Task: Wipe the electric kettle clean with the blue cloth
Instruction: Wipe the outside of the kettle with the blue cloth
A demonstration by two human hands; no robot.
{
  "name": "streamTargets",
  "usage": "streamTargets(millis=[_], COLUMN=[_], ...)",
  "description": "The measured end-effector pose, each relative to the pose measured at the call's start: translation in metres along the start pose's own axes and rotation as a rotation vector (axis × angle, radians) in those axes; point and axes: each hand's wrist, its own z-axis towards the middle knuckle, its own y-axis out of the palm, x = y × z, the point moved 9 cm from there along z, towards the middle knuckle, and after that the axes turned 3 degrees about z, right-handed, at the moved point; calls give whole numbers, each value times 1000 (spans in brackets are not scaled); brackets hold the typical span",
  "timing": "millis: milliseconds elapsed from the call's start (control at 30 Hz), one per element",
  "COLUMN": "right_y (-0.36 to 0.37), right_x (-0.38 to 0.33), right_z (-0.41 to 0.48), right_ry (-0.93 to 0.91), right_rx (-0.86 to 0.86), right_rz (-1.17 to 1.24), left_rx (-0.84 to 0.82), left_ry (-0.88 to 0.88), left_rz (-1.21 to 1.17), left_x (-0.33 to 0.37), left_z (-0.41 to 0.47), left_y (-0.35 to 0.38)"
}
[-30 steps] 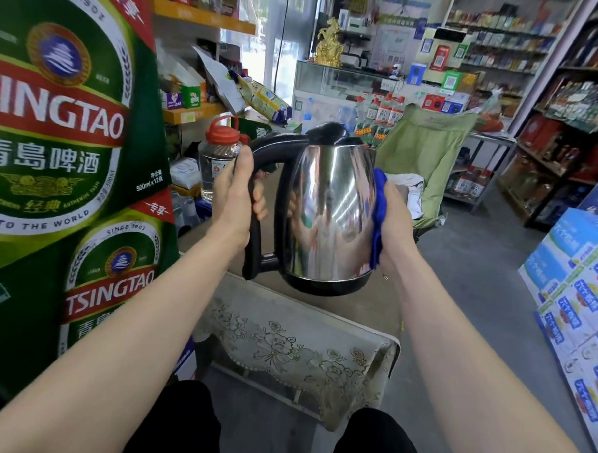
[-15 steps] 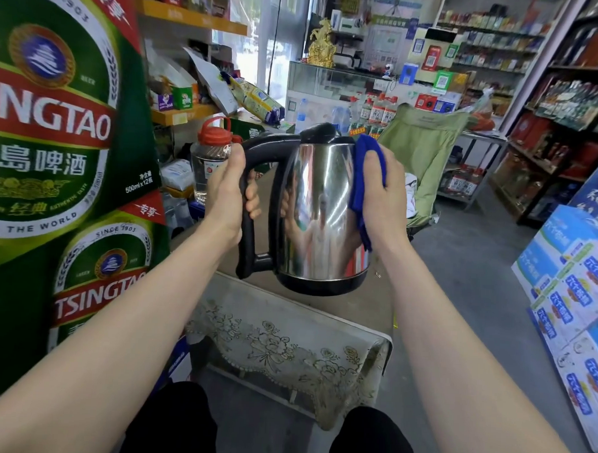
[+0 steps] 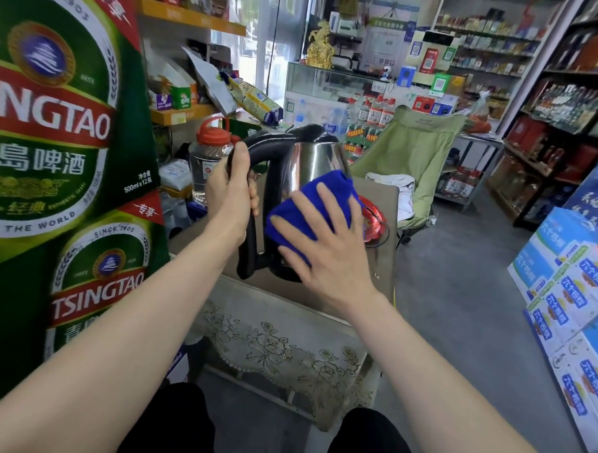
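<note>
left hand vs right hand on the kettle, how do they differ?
Left hand is curled shut round the kettle's black handle; right hand is spread flat. Left touches the kettle directly; right presses the blue cloth against its steel side. Both are bare.

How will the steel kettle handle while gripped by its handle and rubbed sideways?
The kettle looks stiff: polished steel body, likely slick under bare fingers. The left hand holds only its black handle, so sideways pushes from the right hand through the blue cloth may twist it. Weight unclear; contents hidden.
</note>
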Motion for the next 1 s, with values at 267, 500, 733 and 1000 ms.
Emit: streamTargets(millis=[267, 500, 733, 1000], right_y=[-22, -20, -24, -31], right_x=[26, 4, -9, 80], right_z=[32, 9, 28, 3], right_ry=[359, 144, 214, 768], right_rx=[146, 101, 64, 257], right_rz=[91, 23, -62, 589], left_rx=[15, 1, -15, -23], left_ry=[-79, -111, -191, -220], left_rz=[-97, -237, -356, -393], left_x=[-8, -16, -23, -23], left_z=[5, 13, 20, 23], left_y=[-3, -11, -9, -10])
